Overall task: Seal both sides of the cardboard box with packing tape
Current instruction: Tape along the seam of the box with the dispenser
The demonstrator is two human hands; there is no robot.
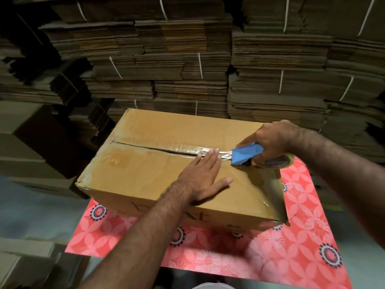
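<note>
A brown cardboard box [145, 167] lies on a red flowered table cover [291, 247]. Its top flaps meet in a centre seam [133, 145] that gapes slightly in the middle. Clear tape [195, 150] covers the right stretch of the seam; the left stretch is bare. My right hand [273, 140] grips a blue tape dispenser [245, 155] with its brown roll, pressed on the seam near the box's right end. Flat on the box top just left of the dispenser lies my left hand [202, 174], fingertips touching the tape. Tape also runs down the box's right end.
Tall stacks of flattened cardboard [187, 69], tied with white straps, fill the background behind the box. Assembled boxes [25, 130] stand at the left, more at the lower left [23, 265]. Grey floor shows to the left of the table.
</note>
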